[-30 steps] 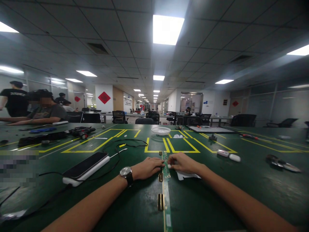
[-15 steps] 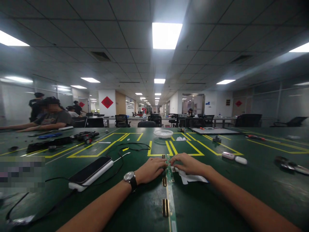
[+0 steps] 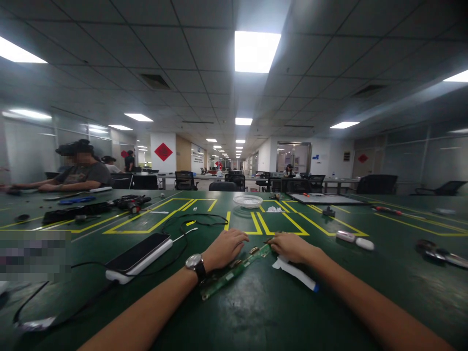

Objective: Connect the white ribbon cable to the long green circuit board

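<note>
A long narrow green circuit board strip [image 3: 234, 271] lies slanted on the dark green table, its far end up to the right. My right hand [image 3: 290, 246] is closed on that far end. My left hand [image 3: 224, 248], with a watch on the wrist, rests fingers down on the table just left of the strip's middle, touching its edge. A white paper-like piece with a blue tip [image 3: 294, 272] lies under my right wrist.
A phone on a white power bank [image 3: 141, 255] with black cables lies to the left. A white basket [image 3: 247, 200], white oblong pieces [image 3: 354, 239] and metal tools [image 3: 440, 253] sit further off. Another person [image 3: 78, 170] works at the far left. Yellow lines [image 3: 263, 225] mark the table.
The strip lay straight away from me between both hands; now it has swung so its near end points left, and my right hand holds its far end.
</note>
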`<state>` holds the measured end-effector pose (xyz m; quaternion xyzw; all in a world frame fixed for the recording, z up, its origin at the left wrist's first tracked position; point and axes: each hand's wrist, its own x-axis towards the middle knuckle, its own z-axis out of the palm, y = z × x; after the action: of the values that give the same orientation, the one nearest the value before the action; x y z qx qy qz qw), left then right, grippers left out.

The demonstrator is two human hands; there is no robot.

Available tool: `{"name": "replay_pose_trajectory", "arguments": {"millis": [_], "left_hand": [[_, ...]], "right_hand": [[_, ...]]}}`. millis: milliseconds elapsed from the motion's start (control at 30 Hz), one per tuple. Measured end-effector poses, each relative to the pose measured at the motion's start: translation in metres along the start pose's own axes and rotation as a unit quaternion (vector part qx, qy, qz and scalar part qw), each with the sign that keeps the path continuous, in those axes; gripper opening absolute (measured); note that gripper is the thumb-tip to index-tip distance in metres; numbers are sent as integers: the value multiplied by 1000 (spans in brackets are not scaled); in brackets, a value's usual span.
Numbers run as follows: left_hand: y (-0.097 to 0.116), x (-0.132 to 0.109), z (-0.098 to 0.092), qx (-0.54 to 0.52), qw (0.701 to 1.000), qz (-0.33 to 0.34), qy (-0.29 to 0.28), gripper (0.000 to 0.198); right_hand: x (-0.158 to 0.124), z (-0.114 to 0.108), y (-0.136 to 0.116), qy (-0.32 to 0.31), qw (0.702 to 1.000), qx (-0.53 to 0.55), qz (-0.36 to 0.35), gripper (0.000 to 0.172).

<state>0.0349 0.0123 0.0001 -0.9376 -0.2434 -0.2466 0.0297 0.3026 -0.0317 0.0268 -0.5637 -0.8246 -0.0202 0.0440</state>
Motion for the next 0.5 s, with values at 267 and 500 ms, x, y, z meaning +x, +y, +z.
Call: {"name": "replay_pose_trajectory", "arguments": {"millis": [267, 500], "left_hand": [[-6, -1, 1, 15, 1000, -13, -3, 25], [3, -1, 0, 22, 999, -23, -37, 32]], "right_hand": [[-4, 7, -9, 12, 986, -107, 124, 56], [-8, 18, -33, 13, 990, -86, 111, 54]]}}
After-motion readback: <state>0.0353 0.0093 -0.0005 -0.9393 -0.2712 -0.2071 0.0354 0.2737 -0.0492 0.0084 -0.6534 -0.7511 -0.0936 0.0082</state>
